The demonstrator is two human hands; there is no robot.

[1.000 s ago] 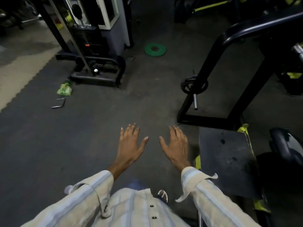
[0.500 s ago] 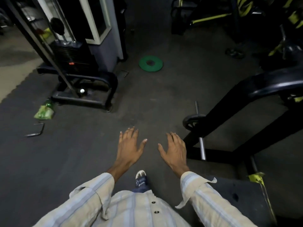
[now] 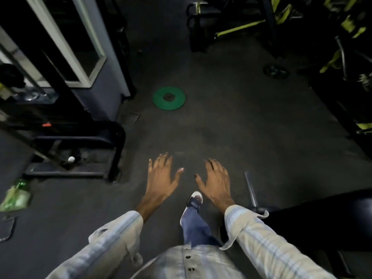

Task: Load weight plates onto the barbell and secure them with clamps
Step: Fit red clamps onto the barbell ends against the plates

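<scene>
Fingers of both hands are spread apart and hold nothing: the left hand (image 3: 161, 178) and the right hand (image 3: 216, 181) hang palm-down, side by side, over bare dark floor, with one foot (image 3: 194, 199) stepping forward between them. What the coming move seems to turn on is the green weight plate (image 3: 169, 98), which lies flat on the floor well beyond the fingertips, straight ahead and a little to the left, so the left hand is slightly the nearer of the two. Lying flat, the plate has no long axis to line up with; its centre hole faces up. Near the right hand a metal bar end (image 3: 250, 190) runs near-to-far across the floor, possibly the barbell sleeve, though I cannot tell. No clamps are visible.
</scene>
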